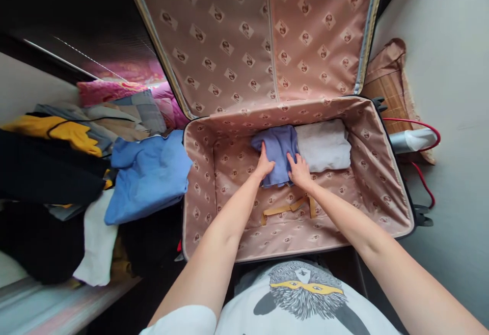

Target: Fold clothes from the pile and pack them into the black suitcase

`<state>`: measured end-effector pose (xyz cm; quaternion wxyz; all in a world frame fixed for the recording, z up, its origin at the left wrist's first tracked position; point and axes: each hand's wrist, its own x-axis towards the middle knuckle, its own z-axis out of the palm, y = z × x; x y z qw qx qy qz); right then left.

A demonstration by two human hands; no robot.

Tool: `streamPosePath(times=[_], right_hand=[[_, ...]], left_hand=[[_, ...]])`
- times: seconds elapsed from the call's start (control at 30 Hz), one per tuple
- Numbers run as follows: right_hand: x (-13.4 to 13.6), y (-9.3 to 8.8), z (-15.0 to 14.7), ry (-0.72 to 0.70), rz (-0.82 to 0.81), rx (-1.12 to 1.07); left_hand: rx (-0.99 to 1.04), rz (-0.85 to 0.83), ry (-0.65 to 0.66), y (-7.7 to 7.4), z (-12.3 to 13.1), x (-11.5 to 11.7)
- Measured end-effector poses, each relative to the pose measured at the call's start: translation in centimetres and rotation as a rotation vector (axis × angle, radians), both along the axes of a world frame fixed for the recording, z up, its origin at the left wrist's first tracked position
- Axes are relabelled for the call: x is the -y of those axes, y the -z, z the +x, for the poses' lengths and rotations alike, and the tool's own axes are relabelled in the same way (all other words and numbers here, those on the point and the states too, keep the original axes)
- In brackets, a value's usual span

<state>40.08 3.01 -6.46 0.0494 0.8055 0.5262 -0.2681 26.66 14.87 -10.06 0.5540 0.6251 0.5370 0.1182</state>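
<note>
at nine o'clock, a folded blue garment (148,177) lies beside the open suitcase (229,167). inside, near centre, the left hand (265,163), thumb parted from its fingers, rests on folded purple cloth (280,144); the right hand (300,173), fingers spread, touches its three o'clock edge, just beside folded white cloth (324,146).

"Can you read any lettering in or around the suitcase (382,172)?"

"None. I see 1 emblem (230,74) repeated across the lining (317,60) inside the suitcase, but its marks are too small for me to read."
</note>
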Motion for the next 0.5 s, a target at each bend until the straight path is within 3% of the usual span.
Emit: streamPosePath(times=[0.17, 0.27, 0.37, 0.5], right_hand=[[0.0, -1.4, 0.0, -0.106, 0.078, 0.054], [-2.0, -1.2, -0.7, -0.202, 0.235, 0.071], [-4.7, 0.7, -0.6, -0.236, 0.290, 0.070], [-6.7, 4.4, 0.8, -0.194, 0.192, 0.079]], left_hand=[[-0.348, 0.100, -0.143, -1.0, -0.4, -0.5], [-0.493, 0.280, -0.011, -1.6, -1.4, 0.4], [-0.604, 0.326, 0.082, -0.7, -0.9, 1.4], [-0.640, 0.255, 0.141, 1.4, 1.2, 1.5]])
